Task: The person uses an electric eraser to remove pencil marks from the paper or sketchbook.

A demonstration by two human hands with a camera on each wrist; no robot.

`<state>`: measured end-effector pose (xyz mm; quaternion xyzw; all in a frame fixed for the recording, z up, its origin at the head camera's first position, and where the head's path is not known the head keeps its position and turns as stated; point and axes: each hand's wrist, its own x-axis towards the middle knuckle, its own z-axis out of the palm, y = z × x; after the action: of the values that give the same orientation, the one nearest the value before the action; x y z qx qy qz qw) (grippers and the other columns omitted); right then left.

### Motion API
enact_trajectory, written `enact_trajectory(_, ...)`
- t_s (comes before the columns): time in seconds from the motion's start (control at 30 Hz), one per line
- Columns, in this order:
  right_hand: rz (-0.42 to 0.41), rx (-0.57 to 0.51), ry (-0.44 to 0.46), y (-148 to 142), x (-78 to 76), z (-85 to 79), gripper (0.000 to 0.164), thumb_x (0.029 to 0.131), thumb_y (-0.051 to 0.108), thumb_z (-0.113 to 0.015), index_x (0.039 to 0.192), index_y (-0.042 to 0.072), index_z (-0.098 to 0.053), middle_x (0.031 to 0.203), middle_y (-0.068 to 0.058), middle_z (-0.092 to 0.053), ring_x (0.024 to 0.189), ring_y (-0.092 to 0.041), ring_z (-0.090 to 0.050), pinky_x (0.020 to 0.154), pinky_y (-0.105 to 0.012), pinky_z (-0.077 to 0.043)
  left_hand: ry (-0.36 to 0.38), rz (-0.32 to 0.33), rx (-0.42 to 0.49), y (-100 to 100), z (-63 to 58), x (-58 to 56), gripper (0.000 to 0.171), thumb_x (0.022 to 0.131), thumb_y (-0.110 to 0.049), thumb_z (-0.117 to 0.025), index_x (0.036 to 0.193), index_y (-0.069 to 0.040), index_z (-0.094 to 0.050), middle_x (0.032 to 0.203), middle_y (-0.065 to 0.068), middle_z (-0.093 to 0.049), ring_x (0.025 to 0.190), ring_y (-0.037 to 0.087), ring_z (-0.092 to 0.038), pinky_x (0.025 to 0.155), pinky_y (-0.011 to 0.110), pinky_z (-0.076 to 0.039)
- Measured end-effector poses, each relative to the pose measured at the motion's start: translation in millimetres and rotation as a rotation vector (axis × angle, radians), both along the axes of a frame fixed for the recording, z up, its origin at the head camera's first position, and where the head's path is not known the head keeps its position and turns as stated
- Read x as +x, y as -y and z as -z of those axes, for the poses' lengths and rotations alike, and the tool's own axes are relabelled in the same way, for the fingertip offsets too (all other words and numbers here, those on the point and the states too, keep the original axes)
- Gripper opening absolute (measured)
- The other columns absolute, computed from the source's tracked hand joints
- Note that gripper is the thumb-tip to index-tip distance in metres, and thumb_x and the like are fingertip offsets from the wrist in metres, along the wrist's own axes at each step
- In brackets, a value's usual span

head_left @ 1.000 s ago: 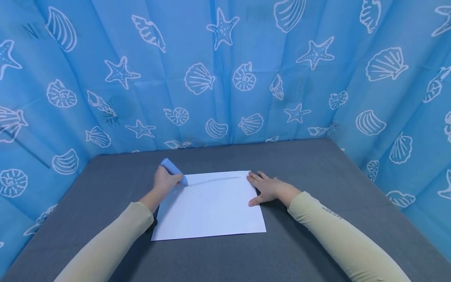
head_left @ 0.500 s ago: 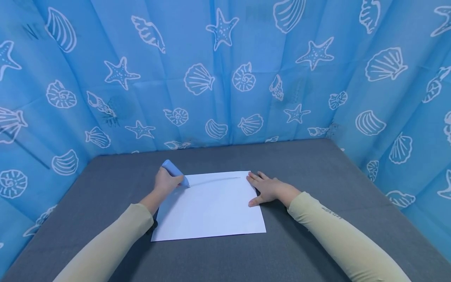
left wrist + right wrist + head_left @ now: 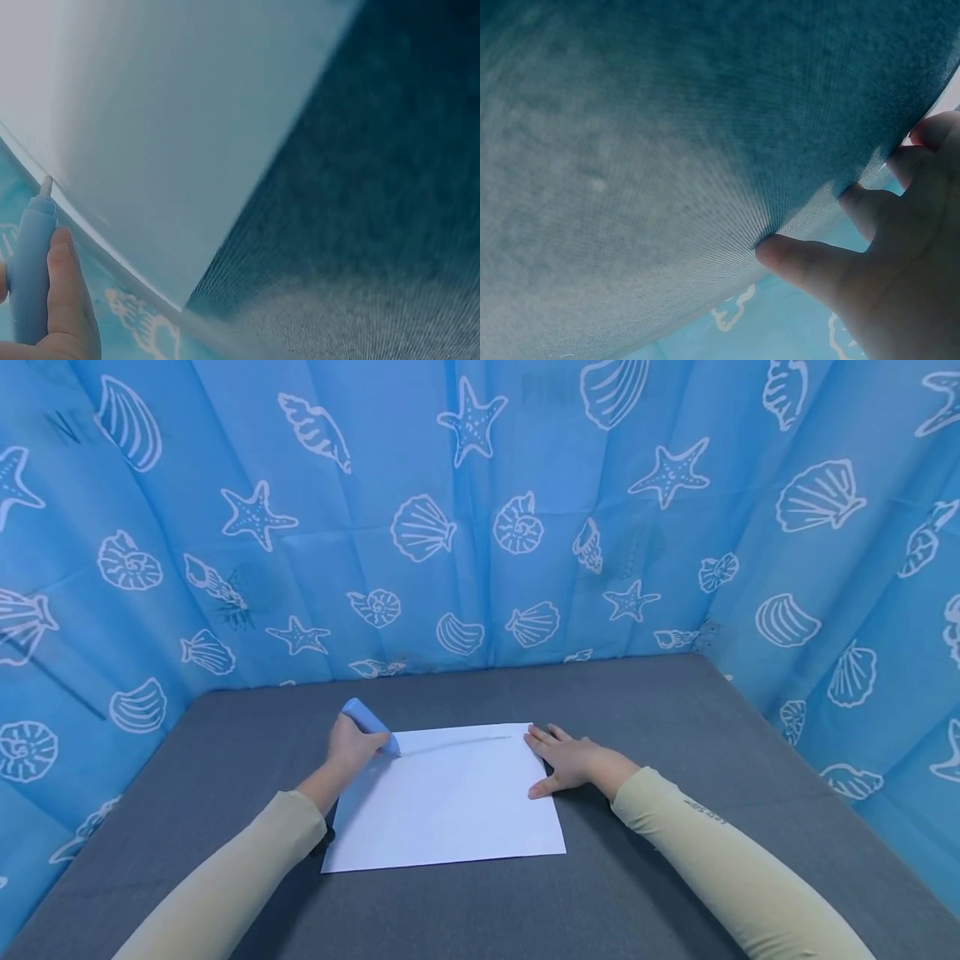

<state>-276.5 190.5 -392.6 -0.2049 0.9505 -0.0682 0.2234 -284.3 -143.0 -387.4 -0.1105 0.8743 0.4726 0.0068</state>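
Both arms (image 3: 735,860) reach in from the near side of the worktop (image 3: 637,710), pale sleeves (image 3: 240,860) stopping just short of the bare wrists (image 3: 318,789). Left hand (image 3: 352,747) is curled in a grip between the left edge and the middle, thumb aimed roughly at the right edge. Right hand (image 3: 568,764) is palm down a bit right of centre, fingers spread toward the far left corner, thumb kinda stuck out toward the left edge.

Small dark lettering (image 3: 705,812) on the right sleeve (image 3: 738,872), seemingly illegible from here.
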Motion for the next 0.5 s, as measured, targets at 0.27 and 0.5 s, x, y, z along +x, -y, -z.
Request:
enact_trajectory(0.27, 0.007, -0.002, -0.003, -0.8, -0.8, 1.3, 0.104, 0.082, 0.062, -0.064, 0.156, 0.009, -0.013, 0.163, -0.009, -0.005, 0.146, -0.037, -0.001, 0.108, -0.069, -0.015, -0.001, -0.002, -0.001, -0.6, -0.7, -0.4, 0.059, 0.089, -0.010, -0.063, 0.134, 0.010, -0.031, 0.120, 0.030, -0.050, 0.101, 0.038, -0.059, 0.088, 0.047, -0.052)
enact_trajectory(0.5, 0.001, 0.003, -0.006, -0.7, -0.9, 1.9, 0.104, 0.083, 0.061, -0.064, 0.156, 0.008, -0.013, 0.163, -0.009, -0.005, 0.146, -0.037, -0.001, 0.108, -0.069, -0.015, 0.004, 0.005, 0.002, 0.1, -1.8, 0.4, 0.061, 0.090, -0.011, -0.063, 0.136, 0.011, -0.029, 0.122, 0.031, -0.050, 0.103, 0.039, -0.059, 0.091, 0.048, -0.051)
